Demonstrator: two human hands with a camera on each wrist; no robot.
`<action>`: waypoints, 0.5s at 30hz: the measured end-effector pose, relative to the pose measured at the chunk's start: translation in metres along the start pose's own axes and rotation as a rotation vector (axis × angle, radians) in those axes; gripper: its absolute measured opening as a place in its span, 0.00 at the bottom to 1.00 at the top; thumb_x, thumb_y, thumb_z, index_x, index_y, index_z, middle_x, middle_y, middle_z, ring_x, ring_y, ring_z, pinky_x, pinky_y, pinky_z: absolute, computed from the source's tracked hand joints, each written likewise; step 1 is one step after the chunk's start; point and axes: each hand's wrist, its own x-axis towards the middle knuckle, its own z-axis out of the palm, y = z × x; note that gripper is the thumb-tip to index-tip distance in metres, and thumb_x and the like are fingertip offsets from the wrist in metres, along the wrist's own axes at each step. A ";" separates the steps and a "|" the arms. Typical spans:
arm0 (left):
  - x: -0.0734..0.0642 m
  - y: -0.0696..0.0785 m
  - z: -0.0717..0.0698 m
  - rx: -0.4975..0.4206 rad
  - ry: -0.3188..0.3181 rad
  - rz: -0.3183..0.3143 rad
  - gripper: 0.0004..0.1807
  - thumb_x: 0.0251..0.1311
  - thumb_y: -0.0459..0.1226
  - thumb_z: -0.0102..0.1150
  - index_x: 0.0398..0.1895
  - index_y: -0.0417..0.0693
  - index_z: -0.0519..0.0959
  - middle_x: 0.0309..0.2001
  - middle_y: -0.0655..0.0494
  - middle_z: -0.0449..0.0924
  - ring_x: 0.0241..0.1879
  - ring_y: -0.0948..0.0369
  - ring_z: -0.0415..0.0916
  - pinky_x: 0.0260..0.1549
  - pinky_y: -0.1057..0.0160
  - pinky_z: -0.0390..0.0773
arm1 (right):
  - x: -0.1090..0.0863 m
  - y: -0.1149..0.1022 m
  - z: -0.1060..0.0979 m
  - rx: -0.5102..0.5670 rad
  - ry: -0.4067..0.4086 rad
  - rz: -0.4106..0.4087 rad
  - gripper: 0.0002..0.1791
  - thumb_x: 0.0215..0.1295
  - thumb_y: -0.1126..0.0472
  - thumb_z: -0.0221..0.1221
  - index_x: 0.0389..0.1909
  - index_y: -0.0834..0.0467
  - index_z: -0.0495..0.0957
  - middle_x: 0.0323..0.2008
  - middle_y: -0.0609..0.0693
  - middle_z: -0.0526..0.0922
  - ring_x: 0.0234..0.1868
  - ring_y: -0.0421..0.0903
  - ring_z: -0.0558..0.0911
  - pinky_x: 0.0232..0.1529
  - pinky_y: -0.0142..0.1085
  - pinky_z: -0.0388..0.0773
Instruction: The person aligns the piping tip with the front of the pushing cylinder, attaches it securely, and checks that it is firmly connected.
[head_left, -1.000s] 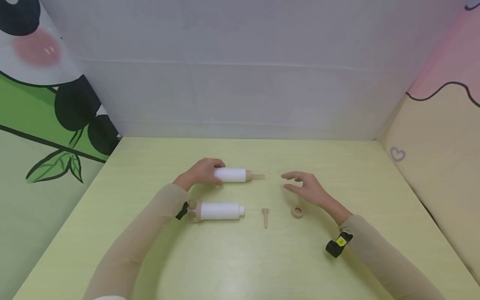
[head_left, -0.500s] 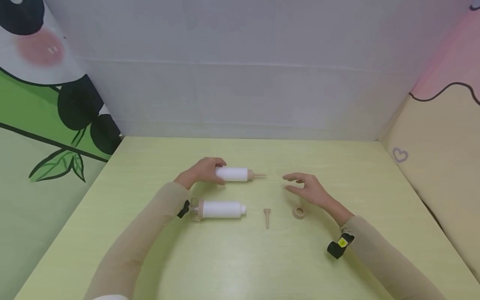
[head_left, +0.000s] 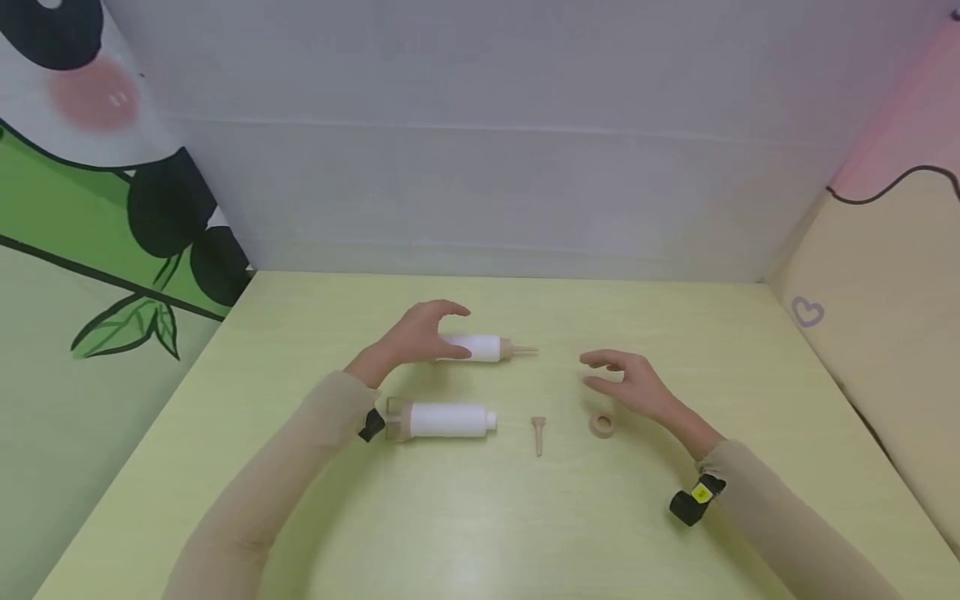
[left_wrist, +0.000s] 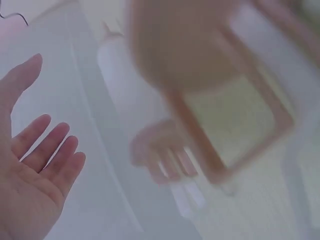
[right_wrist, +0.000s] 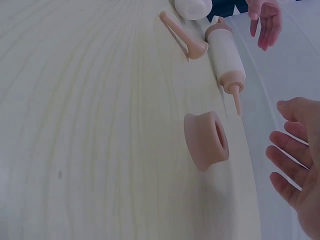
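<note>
Two white syringe-like tubes with peach fittings lie on the table. The far tube [head_left: 486,348] has a thin peach nozzle pointing right. Around its left end, my left hand [head_left: 416,333] hovers with fingers spread, holding nothing; the right wrist view shows this left hand [right_wrist: 268,24] apart from the tube. The near tube [head_left: 448,420] has a peach collar and frame-shaped handle at its left, partly behind the left wrist strap. A small peach nozzle [head_left: 538,435] lies to its right, then a peach ring [right_wrist: 201,142]. My right hand [head_left: 637,387] hangs above the ring, fingers loosely bent around nothing.
The pale wooden table [head_left: 480,533] ends at a light grey backdrop [head_left: 495,183]. Painted walls stand at left and right. A black camera [head_left: 688,506] is strapped to my right wrist.
My left hand has let go of the far tube, its fingers spreading and rising slightly. The tube stays lying on the table. The right hand is almost unchanged; the head view shifts slightly.
</note>
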 end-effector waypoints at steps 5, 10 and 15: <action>-0.008 0.028 0.013 -0.118 0.016 0.073 0.31 0.43 0.41 0.70 0.53 0.41 0.74 0.53 0.47 0.74 0.55 0.52 0.68 0.53 0.55 0.68 | -0.007 0.005 -0.002 0.013 0.002 -0.012 0.19 0.59 0.61 0.60 0.50 0.65 0.75 0.48 0.57 0.79 0.49 0.54 0.77 0.49 0.51 0.70; -0.016 0.051 0.034 -0.187 0.001 0.082 0.31 0.44 0.41 0.69 0.54 0.40 0.73 0.53 0.47 0.74 0.54 0.52 0.69 0.52 0.55 0.69 | -0.014 0.004 -0.004 0.002 -0.007 -0.002 0.20 0.58 0.61 0.60 0.51 0.65 0.75 0.49 0.56 0.79 0.48 0.53 0.76 0.48 0.49 0.71; -0.023 0.069 0.056 -0.207 0.020 0.129 0.30 0.44 0.40 0.70 0.53 0.40 0.73 0.51 0.48 0.76 0.50 0.53 0.72 0.49 0.58 0.72 | -0.020 0.002 -0.006 0.018 -0.012 0.005 0.22 0.58 0.60 0.61 0.52 0.65 0.74 0.49 0.56 0.78 0.48 0.53 0.76 0.48 0.49 0.71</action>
